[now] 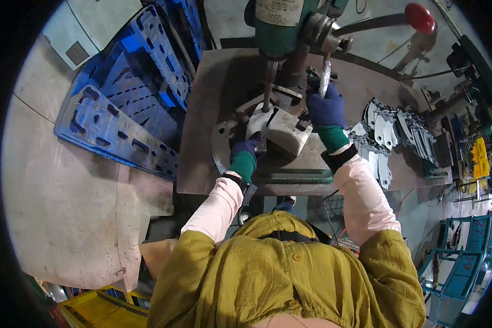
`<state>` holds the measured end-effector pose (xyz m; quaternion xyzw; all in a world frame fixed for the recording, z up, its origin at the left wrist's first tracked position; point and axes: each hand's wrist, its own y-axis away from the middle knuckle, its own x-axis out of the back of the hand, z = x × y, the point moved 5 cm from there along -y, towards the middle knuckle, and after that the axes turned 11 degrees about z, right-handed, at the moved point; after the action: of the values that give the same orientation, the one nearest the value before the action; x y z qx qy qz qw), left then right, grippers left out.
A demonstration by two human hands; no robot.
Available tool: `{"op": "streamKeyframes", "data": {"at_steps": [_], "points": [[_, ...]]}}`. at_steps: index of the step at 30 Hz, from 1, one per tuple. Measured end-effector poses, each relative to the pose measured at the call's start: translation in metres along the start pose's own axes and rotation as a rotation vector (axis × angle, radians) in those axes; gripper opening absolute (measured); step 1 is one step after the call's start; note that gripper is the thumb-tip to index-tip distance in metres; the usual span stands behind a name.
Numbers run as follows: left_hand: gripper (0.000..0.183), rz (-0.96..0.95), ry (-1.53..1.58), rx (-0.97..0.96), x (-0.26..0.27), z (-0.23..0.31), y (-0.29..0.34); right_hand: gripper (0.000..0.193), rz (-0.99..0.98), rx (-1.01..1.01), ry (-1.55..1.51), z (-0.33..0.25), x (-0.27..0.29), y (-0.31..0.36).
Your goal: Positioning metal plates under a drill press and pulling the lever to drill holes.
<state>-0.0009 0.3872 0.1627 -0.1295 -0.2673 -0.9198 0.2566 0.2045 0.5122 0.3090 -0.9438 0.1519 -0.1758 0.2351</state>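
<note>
A green drill press (279, 24) stands over the table, its spindle (269, 82) pointing down at a metal fixture block (290, 130). My right hand (326, 109), in a dark blue glove, is closed around a feed lever (326, 74) wrapped in shiny silvery material. Beside the fixture's left side, my gloved left hand (246, 150) has its fingers closed at a flat grey metal plate (261, 144); the fingers partly hide their hold. Just left of that hand lies a curved grey plate (220, 143) with a hole near its end.
Piled flat metal plates (385, 128) cover the table's right side. Blue plastic pallets (120, 120) lean at the left. Another press lever with a red knob (419, 18) sticks out at upper right. Blue metal racks (464, 262) stand at right, a yellow bin (101, 309) at lower left.
</note>
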Motion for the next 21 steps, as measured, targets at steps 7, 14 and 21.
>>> {"op": "streamKeyframes", "data": {"at_steps": [7, 14, 21], "points": [[0.071, 0.030, 0.195, 0.091, 0.006, 0.013, 0.011, 0.032, 0.147, 0.244, 0.181, 0.001, 0.002, -0.012], [0.064, 0.096, 0.358, 0.079, -0.008, -0.027, -0.021, 0.025, 0.202, 0.395, 0.182, -0.015, 0.000, -0.014], [0.046, 0.000, 0.627, 0.199, -0.020, -0.048, -0.035, 0.024, 0.322, 0.522, 0.399, -0.009, -0.003, -0.022]]}}
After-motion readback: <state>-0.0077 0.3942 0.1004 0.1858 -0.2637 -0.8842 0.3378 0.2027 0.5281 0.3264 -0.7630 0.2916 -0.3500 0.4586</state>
